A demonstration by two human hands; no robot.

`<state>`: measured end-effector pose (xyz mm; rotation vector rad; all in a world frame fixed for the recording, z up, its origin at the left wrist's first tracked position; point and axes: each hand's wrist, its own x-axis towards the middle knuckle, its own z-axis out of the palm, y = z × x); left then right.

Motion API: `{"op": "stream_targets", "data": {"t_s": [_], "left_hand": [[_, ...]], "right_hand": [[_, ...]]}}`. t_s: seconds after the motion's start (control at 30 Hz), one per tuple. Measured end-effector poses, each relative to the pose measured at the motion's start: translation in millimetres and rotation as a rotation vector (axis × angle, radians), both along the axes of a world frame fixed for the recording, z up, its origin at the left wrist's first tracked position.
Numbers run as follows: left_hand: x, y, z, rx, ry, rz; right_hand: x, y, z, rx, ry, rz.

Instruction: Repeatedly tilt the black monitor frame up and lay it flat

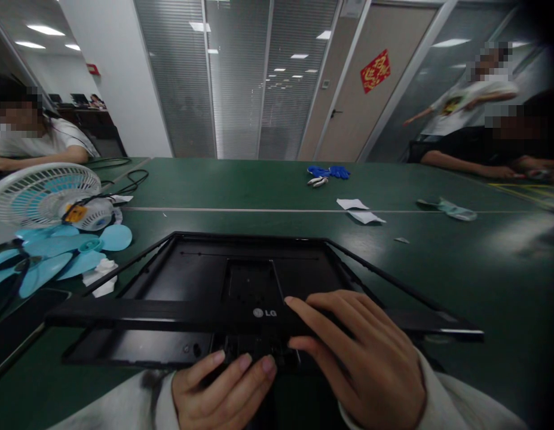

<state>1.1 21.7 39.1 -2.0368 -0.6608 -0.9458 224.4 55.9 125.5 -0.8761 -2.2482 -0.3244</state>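
Note:
A black LG monitor bezel frame (169, 313) lies over a black monitor back shell (191, 275) on the green table, near me. My right hand (366, 358) rests on the frame's near bar just right of the logo, fingers stretched and pressing down. My left hand (218, 391) is at the near edge below the logo, fingers curled against the underside of the shell. Neither hand lifts anything clear of the table.
A dismantled fan lies at the left: white grille (39, 191), light blue blades (66, 251). Blue gloves (328, 172) and paper scraps (360, 210) lie mid-table, a face mask (451, 209) at the right. Other people sit at the far left and right edges.

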Motion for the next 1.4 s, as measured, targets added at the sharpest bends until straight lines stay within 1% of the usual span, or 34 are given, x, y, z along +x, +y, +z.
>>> {"op": "stream_targets", "data": {"t_s": [0.1,0.2,0.33,0.37,0.53,0.6,0.67,0.8,1.03,1.2,1.3,1.4], "left_hand": [[0,2,0.3,0.005,0.007,-0.005],[3,-2,1.5,0.003,0.012,-0.006],[7,-10,2.4,-0.140,-0.039,0.057],[7,-11,2.3,-0.153,-0.048,0.062],[5,-3,2.6,-0.043,-0.032,0.006],[4,-1,3.5,-0.030,-0.038,-0.011],[4,-1,4.4,-0.068,-0.066,-0.020],[6,-5,4.1,-0.176,-0.133,0.013],[6,-6,0.7,-0.188,-0.150,-0.005],[3,-6,1.5,-0.253,-0.133,0.001],[1,-5,2.5,-0.300,-0.087,0.030],[0,-5,2.9,-0.305,-0.061,0.035]], "right_hand": [[-2,0,0.2,0.009,0.026,0.001],[-4,-1,-2.3,0.010,0.026,0.009],[-5,-2,-8.7,-0.036,0.055,-0.007],[-5,-3,-9.9,-0.046,0.064,-0.011],[-5,-6,-11.7,-0.096,0.057,0.004],[-6,-7,-12.3,-0.126,0.060,0.008],[-7,-8,-14.3,-0.162,0.068,0.007],[-10,-8,-21.0,-0.215,0.083,-0.001],[-9,-8,-28.4,-0.263,0.084,0.025],[-9,-9,-29.4,-0.319,0.017,0.058],[-12,-10,-35.0,-0.304,-0.064,0.088],[-14,-9,-43.7,-0.255,-0.165,0.087]]}}
